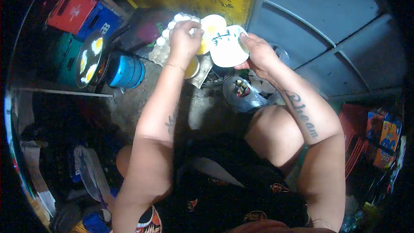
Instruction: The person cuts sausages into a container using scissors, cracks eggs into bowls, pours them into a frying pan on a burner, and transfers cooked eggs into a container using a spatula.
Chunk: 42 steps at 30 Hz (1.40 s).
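My right hand (256, 51) grips the edge of a white dish (230, 51) with a dark bamboo print, thumb on its face. The dish is tilted towards me. My left hand (185, 39) is at the egg tray, its fingers curled downward; what they close on is hidden. White eggs (161, 41) fill part of the grey carton tray (160, 56) beside that hand. Just beyond the dish is a white bowl (214, 20) with something yellow in it. A round container (192, 68) with yellowish contents stands below my left wrist.
A frying pan (89, 58) with several eggs in it is at the left, near a blue gas canister (126, 72). Red (73, 9) and blue (101, 21) crates stand behind. A plastic bag (243, 95) lies below my right hand. Grey metal panels (310, 30) rise at the right.
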Motion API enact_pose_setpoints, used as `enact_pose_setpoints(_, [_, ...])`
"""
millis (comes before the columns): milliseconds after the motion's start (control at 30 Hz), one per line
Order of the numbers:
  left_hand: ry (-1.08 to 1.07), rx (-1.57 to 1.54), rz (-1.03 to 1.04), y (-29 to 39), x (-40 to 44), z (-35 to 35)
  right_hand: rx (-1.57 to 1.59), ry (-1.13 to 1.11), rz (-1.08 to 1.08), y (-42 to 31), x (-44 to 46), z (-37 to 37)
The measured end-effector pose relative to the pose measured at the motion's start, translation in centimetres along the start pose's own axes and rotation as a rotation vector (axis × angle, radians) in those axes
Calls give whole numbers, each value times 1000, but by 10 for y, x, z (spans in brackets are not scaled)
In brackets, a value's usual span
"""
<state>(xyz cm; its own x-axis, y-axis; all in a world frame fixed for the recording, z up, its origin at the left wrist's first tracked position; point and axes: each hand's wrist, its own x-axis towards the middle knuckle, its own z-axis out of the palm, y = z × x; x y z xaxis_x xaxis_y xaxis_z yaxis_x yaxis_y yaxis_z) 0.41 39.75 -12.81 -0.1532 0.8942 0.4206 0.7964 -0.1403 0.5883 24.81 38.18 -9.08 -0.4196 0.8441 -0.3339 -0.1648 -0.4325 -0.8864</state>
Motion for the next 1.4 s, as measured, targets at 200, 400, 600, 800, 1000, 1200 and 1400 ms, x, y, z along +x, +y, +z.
enact_pose_setpoints(200, [-123, 103, 216, 78, -25, -16, 72, 13, -2, -4, -1, 11])
enact_pose_setpoints(400, [-68, -119, 184, 67, -15, 3, 98, -22, 17, 0, -1, 4])
enact_pose_setpoints(600, [-111, -508, -350, 43, 34, 10, 75, 33, 49, -2, -5, -3])
enact_pose_setpoints(800, [-208, 168, -226, 1, 74, 58, 62, 43, 25, -6, -8, -16])
enact_pose_setpoints(1000, [-370, 589, -179, 9, 78, 76, 85, 55, 34, -6, -11, -20])
enact_pose_setpoints(1200, [-228, 526, -98, 50, 72, 45, 43, 61, 23, -2, -7, -26])
enact_pose_setpoints(1400, [-64, 381, 156, 16, 59, 64, 30, 94, 26, -2, -6, -23])
